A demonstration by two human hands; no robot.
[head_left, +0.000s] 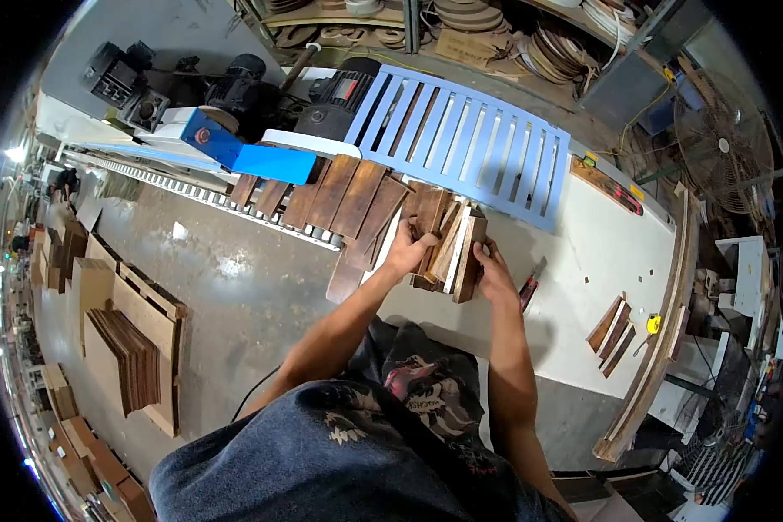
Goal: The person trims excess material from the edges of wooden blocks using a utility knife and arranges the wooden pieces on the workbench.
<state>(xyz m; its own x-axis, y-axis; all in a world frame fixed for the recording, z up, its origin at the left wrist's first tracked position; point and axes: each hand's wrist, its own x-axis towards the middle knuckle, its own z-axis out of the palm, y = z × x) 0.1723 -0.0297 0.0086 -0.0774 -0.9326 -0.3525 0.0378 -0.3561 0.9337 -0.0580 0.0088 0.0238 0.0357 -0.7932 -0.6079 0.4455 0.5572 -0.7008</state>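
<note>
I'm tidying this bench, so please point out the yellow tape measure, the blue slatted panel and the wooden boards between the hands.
Yellow tape measure [653,324], head view: its case.
Blue slatted panel [474,97], head view: its far rail.
Wooden boards [467,264], head view: the rightmost board.

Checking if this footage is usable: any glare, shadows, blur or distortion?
In the head view: black corners and a bowed wooden edge suggest fisheye distortion; glare whitens patches of the floor; a soft shadow falls on the white table beside the right hand; the held wood pieces look fairly sharp.
</note>
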